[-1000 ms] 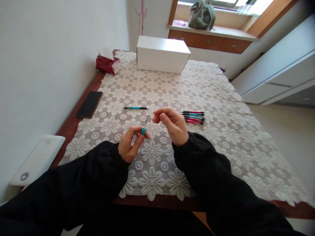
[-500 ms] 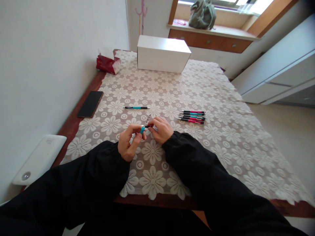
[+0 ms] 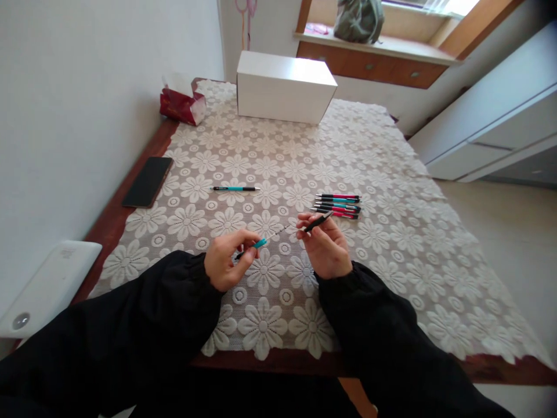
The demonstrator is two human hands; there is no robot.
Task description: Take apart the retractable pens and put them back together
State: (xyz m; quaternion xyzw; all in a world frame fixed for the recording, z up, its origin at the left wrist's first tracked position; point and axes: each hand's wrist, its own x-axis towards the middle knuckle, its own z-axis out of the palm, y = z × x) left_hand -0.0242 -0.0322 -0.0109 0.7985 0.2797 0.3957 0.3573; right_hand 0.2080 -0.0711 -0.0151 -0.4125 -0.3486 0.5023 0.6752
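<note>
My left hand (image 3: 226, 264) pinches the teal rear half of a pen (image 3: 260, 243), and a thin refill (image 3: 278, 233) sticks out of it toward the right. My right hand (image 3: 324, 247) holds a black pen front piece (image 3: 317, 221) just past the refill's tip, a small gap apart. Both hands hover low over the lace tablecloth (image 3: 391, 244). A whole teal-and-black pen (image 3: 235, 188) lies beyond my left hand. Several red and teal pens (image 3: 337, 205) lie side by side beyond my right hand.
A black phone (image 3: 147, 182) lies near the table's left edge by the wall. A white box (image 3: 285, 87) and a red tissue pack (image 3: 180, 104) stand at the far end. A white device (image 3: 41, 290) sits at the near left. White cabinets stand at right.
My hands were together at the pen half a second ago. They have since drawn apart, and my right hand has come away to the right holding the black front piece, baring the refill.
</note>
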